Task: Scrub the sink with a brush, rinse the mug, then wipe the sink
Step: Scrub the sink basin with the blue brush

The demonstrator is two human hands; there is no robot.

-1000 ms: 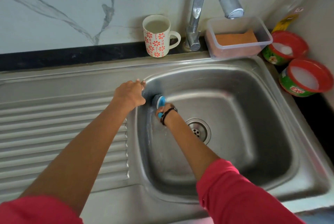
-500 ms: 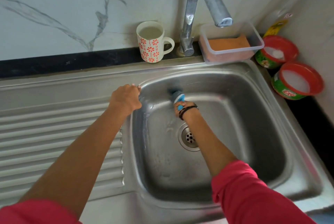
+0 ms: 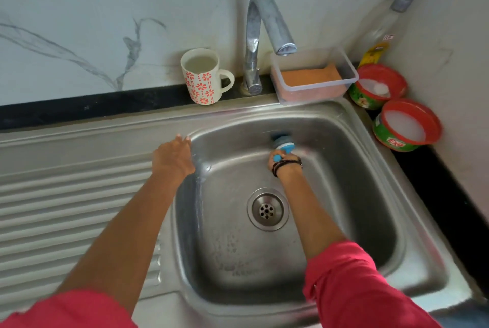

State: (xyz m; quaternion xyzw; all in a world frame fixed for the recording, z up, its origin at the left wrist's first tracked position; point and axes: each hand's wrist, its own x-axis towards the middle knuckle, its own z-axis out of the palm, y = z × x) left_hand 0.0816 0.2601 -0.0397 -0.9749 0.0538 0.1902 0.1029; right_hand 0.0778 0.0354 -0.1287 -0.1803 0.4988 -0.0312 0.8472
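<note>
The right hand (image 3: 281, 162) is down in the shiny metal sink (image 3: 370, 169), its fingers curled round a blue and white brush (image 3: 283, 143). The brush head pushes on the far wall of the sink, past the drain (image 3: 267, 209). The left hand (image 3: 173, 157) rests on the sink's far left corner rim with loose fingers and holds nothing. A ridged metal draining board (image 3: 66, 208) lies to the left. The flowery mug (image 3: 202, 76) stands on the black ledge by the tap (image 3: 260, 36), under a white marble wall. A clear box (image 3: 315, 76) and two red tubs (image 3: 407, 124) sit far right.
</note>
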